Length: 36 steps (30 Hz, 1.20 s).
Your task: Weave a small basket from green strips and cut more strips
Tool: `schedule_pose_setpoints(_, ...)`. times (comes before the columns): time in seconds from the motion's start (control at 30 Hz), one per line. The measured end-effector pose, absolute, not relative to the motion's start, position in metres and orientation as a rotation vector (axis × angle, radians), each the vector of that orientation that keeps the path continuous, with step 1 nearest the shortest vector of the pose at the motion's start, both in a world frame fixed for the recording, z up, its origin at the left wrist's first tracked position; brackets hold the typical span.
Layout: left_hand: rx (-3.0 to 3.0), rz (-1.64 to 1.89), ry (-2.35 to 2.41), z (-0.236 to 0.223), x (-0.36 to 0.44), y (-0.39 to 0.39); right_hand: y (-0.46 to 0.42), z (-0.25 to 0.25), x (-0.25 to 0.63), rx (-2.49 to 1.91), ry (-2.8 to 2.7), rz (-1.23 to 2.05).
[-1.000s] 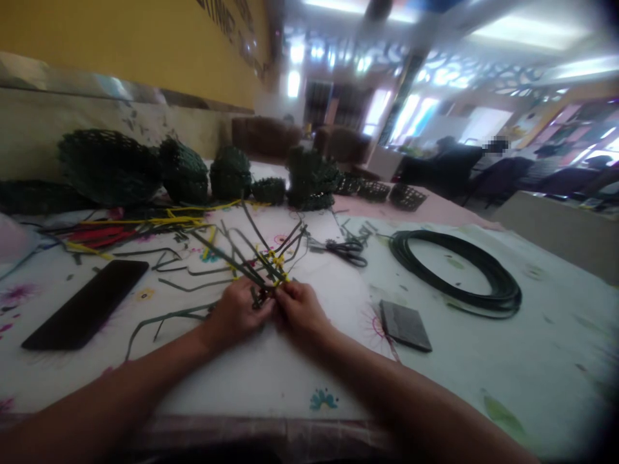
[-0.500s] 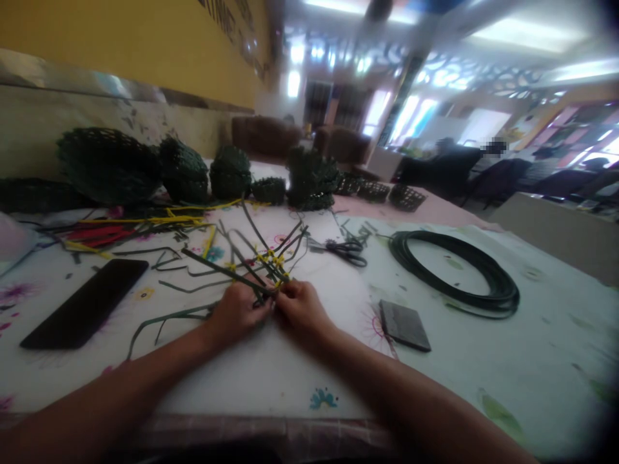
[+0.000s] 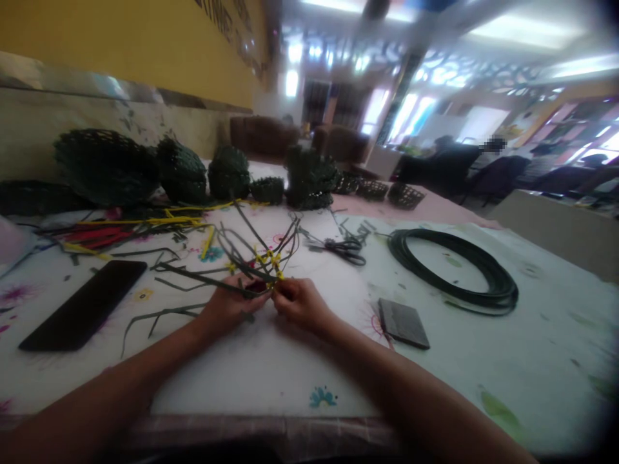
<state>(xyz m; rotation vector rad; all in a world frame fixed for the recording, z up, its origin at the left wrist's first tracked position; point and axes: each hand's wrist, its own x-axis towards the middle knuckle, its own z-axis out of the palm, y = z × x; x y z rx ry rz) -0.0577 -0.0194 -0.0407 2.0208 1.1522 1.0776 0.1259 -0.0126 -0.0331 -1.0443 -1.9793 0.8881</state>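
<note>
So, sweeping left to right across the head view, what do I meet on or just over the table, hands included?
Black slab → left hand → right hand → scissors → grey block → green coil.

The table (image 3: 227, 386) is viewed by a single camera worn on the head, faced forward and down. The left hand (image 3: 231, 304) and right hand (image 3: 298, 301) are framed close, mid-view; the room (image 3: 333, 96) is taken in beyond.
</note>
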Motion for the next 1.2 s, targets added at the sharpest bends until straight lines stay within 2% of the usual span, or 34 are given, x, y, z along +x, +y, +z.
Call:
schedule_pose_setpoints(0.3,1.997,1.276,1.246,-0.035,-0.053,-0.023,-0.015,-0.041,0.124,-0.994,-1.947,0.923)
schedule_pose_setpoints(0.77,1.898,1.377,1.307,-0.039,-0.043,-0.028,-0.023,-0.041,0.114,-1.000,-1.907,0.839)
schedule_pose_setpoints(0.93,1.871,1.395,1.277,-0.043,-0.045,-0.026,-0.025,-0.041,0.114,-1.033,-1.882,0.594)
schedule_pose_setpoints(1.2,1.849,1.418,1.277,-0.039,-0.042,-0.027,-0.024,-0.043,0.120,-0.901,-2.032,-0.216)
